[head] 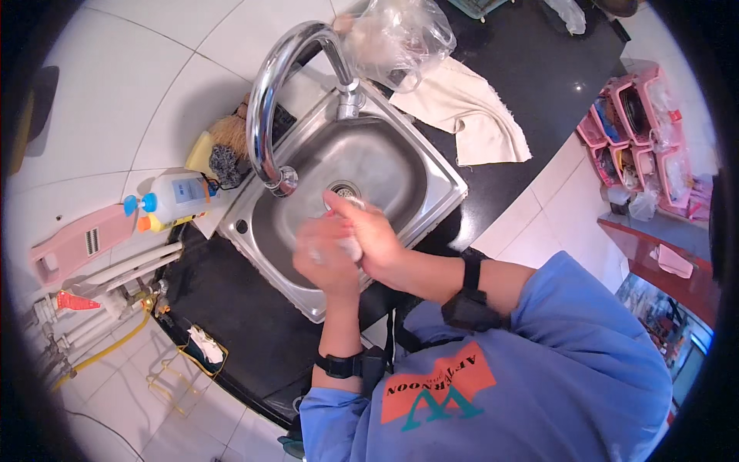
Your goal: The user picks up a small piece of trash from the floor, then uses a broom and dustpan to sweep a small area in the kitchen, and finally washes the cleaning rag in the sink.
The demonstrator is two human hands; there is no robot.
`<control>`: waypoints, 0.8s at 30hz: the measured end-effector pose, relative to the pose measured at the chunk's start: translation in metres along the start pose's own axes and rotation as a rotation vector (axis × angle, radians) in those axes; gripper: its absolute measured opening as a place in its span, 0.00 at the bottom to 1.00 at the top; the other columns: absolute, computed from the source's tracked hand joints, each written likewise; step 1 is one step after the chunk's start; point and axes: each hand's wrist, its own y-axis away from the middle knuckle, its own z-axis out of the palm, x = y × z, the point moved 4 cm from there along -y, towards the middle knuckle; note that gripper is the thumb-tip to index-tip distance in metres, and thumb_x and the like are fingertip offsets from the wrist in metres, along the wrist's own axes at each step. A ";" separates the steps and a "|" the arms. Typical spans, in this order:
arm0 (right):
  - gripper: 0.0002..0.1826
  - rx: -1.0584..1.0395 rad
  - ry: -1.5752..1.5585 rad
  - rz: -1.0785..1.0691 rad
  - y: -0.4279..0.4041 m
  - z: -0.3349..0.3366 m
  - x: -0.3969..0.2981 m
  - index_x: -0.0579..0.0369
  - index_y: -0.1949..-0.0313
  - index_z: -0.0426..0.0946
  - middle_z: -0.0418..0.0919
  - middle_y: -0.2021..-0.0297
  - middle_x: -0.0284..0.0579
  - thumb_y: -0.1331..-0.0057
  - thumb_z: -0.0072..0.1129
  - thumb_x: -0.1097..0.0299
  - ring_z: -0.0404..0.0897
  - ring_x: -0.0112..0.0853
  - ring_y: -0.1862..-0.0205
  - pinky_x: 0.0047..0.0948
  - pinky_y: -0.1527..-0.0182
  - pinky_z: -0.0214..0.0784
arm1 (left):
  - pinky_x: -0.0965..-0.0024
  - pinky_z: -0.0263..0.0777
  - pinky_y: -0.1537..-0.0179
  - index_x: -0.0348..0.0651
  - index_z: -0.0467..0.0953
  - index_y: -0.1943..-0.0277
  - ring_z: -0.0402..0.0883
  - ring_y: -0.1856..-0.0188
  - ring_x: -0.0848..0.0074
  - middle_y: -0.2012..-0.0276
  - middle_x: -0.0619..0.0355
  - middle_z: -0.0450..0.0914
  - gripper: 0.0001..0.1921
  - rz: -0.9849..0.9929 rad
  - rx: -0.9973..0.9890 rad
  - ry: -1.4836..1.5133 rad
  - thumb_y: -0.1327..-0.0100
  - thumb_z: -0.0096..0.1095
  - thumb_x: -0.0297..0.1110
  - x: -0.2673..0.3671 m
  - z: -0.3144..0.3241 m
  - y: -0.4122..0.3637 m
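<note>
My left hand [323, 254] and my right hand [372, 234] are pressed together over the near part of a stainless steel sink [372, 156]. Between them is a small white and red item [351, 247], mostly covered by my fingers and too blurred to name. Motion blur is strongest on my left hand. Just beyond my fingertips lies the sink's drain strainer [344, 190]. A chrome gooseneck faucet [262, 110] arches over the bowl, its spout [283, 182] to the left of my hands. Whether water runs from it is not clear.
Left of the sink stand pump and detergent bottles [182, 196], a steel-wool scrubber [224, 163] and a straw brush [231, 133]. A beige cloth [467, 115] and a clear plastic bag [398, 40] lie on the black countertop [542, 69]. Pink bins [635, 133] stand far right.
</note>
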 end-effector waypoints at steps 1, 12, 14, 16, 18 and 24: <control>0.08 0.144 0.152 -0.069 0.000 0.003 -0.007 0.52 0.69 0.72 0.74 0.70 0.35 0.43 0.61 0.64 0.72 0.22 0.67 0.27 0.66 0.67 | 0.66 0.69 0.63 0.40 0.67 0.75 0.75 0.71 0.72 0.78 0.60 0.72 0.13 -0.231 0.200 0.214 0.36 0.50 0.37 -0.012 -0.006 -0.001; 0.10 -0.828 1.476 -1.487 0.047 0.077 -0.034 0.52 0.77 0.70 0.69 0.74 0.37 0.57 0.59 0.63 0.70 0.34 0.72 0.32 0.71 0.64 | 0.79 0.57 0.75 0.50 0.59 0.78 0.59 0.80 0.85 0.83 0.69 0.59 0.19 -1.352 0.141 0.940 0.34 0.48 0.48 -0.025 -0.006 -0.010; 0.10 -1.075 1.500 -1.516 0.056 0.077 -0.028 0.51 0.78 0.70 0.69 0.74 0.37 0.59 0.56 0.62 0.70 0.33 0.72 0.32 0.70 0.64 | 0.80 0.56 0.75 0.50 0.60 0.78 0.58 0.80 0.85 0.83 0.69 0.59 0.19 -1.468 -0.170 1.198 0.34 0.48 0.48 -0.024 -0.005 0.000; 0.12 -1.323 1.570 -1.589 0.065 0.072 -0.019 0.51 0.78 0.70 0.67 0.76 0.36 0.62 0.52 0.60 0.69 0.32 0.72 0.32 0.70 0.63 | 0.80 0.56 0.76 0.50 0.60 0.78 0.58 0.80 0.85 0.83 0.70 0.59 0.19 -1.534 -0.427 1.354 0.34 0.49 0.48 -0.024 0.002 0.009; 0.11 -1.388 1.568 -1.584 0.070 0.073 -0.016 0.51 0.79 0.70 0.67 0.76 0.35 0.62 0.53 0.59 0.69 0.31 0.71 0.32 0.70 0.62 | 0.81 0.55 0.76 0.50 0.60 0.78 0.58 0.80 0.86 0.83 0.70 0.59 0.19 -1.558 -0.532 1.387 0.34 0.49 0.48 -0.027 0.003 0.011; 0.10 -1.802 1.547 -1.610 0.075 0.086 -0.018 0.50 0.81 0.73 0.68 0.76 0.33 0.60 0.54 0.59 0.69 0.29 0.71 0.29 0.72 0.60 | 0.82 0.51 0.80 0.50 0.62 0.79 0.56 0.81 0.87 0.84 0.71 0.59 0.18 -1.589 -0.422 1.007 0.36 0.53 0.47 -0.005 0.008 -0.007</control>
